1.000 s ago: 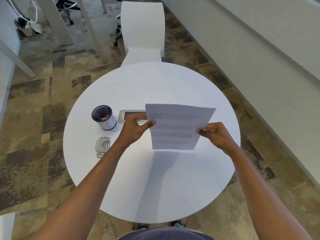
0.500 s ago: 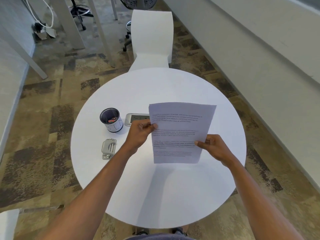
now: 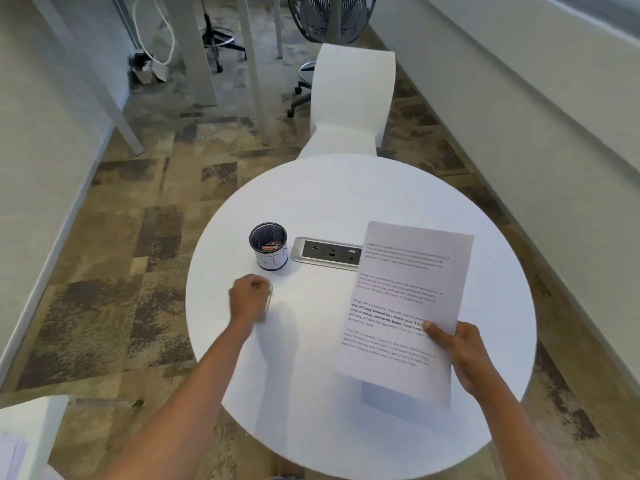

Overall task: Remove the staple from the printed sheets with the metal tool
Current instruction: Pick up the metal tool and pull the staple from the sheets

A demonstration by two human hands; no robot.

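Taking the table [image 3: 346,188] as a clock face, the chair [image 3: 353,98] stands beyond it at 12. The cup [image 3: 268,247] sits at 10, with the socket panel [image 3: 325,252] just beside it at 11. The metal tool [image 3: 267,306] lies at 9 under the left hand [image 3: 249,299]. The printed sheets [image 3: 405,306] hang above 3, overlapping the panel's end, pinched by the right hand [image 3: 460,351] at 4.

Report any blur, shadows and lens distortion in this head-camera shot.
Head view: the left hand and the metal tool under it are smeared, so the grip is unclear; the printed sheets in the right hand show soft text and cast a grey shadow on the white table; the wide lens bows the right-hand wall.
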